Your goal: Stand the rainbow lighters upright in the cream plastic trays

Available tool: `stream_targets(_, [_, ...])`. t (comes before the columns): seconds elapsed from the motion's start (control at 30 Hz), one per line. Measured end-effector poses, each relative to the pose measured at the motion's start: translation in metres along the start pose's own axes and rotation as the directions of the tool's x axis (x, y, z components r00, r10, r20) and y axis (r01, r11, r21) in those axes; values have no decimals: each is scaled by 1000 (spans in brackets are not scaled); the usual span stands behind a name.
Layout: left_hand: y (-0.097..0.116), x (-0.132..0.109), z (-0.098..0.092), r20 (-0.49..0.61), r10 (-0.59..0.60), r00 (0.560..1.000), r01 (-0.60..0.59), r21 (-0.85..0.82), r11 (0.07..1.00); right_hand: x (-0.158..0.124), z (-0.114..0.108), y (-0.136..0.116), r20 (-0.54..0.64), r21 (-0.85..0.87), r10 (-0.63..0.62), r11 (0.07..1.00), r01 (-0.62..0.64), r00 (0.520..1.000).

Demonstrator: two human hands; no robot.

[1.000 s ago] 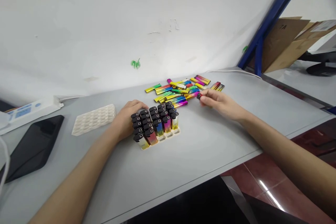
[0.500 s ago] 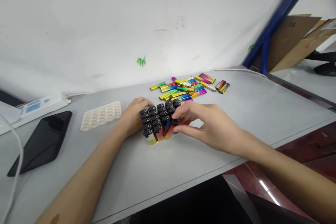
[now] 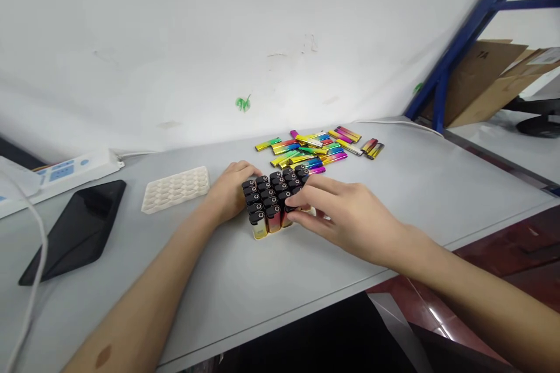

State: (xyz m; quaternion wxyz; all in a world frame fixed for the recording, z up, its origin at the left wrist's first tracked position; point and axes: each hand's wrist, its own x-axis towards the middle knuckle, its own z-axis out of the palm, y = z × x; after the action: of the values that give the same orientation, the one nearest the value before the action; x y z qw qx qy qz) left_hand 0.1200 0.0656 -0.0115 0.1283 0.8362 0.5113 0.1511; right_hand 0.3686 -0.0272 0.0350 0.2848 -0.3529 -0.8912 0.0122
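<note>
A white tray (image 3: 259, 235) packed with several upright rainbow lighters with black caps (image 3: 271, 195) stands mid-table. My left hand (image 3: 230, 191) rests curled against the tray's left side. My right hand (image 3: 345, 213) is at the tray's right front corner, its fingers pinched on a lighter (image 3: 289, 210) standing in the tray. Behind the tray lies a loose pile of several rainbow lighters (image 3: 312, 148) on their sides.
A second, empty white honeycomb tray (image 3: 175, 189) lies to the left. Further left are a black phone (image 3: 76, 228), a white power strip (image 3: 65, 170) and a white cable (image 3: 32, 256). A blue rack post (image 3: 464, 41) and cardboard (image 3: 490, 78) stand at right. The table edge runs close in front.
My right hand left the loose pile with a lighter, swung left and toward me, and now sets it into the tray's right front corner. The left hand stayed by the tray.
</note>
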Motion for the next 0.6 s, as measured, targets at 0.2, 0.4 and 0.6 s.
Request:
stream_targets(0.2, [3, -1, -2, 5, -22, 1000, 22, -5, 1000, 2, 4, -4, -61, -143, -43, 989, 34, 997])
stream_targets(0.4, [4, -1, -4, 20, -45, 999, 45, 9, 999, 5, 3, -10, -45, -233, -42, 972, 31, 998])
stream_targets(0.6, [3, 0, -3, 15, -45, 999, 44, 36, 998, -2, -11, -3, 22, -141, 69, 988, -65, 997])
